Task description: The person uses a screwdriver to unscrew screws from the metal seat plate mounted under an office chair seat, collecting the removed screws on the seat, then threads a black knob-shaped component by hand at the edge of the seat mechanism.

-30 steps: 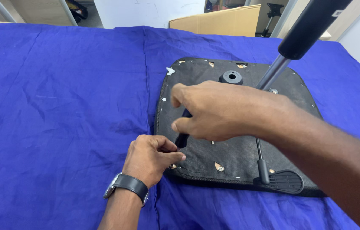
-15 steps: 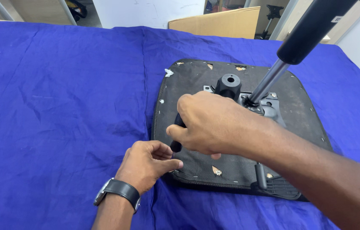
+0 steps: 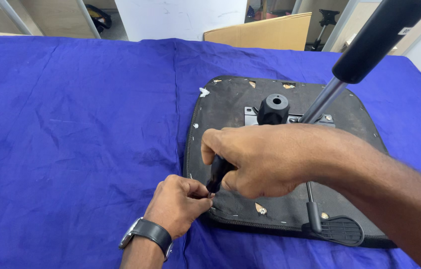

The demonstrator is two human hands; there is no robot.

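Blue cloth (image 3: 71, 124) covers the whole table; behind it a cardboard box (image 3: 265, 32), white wall, grey floor. Upturned black seat base (image 3: 230, 107) lies right of centre, w/ round socket (image 3: 273, 108), chrome gas cylinder (image 3: 322, 102) rising up-right, paddle lever (image 3: 337, 230) at near edge. Right hand (image 3: 265, 159) fisted round a black tool handle (image 3: 216, 172), tip down at the base's near-left edge. Left hand (image 3: 180, 201), watch on wrist, fingers pinched shut at the tip; what it pinches can't tell. Vs 0.5 s ago: hands nearly unchanged, view closer, socket more exposed.
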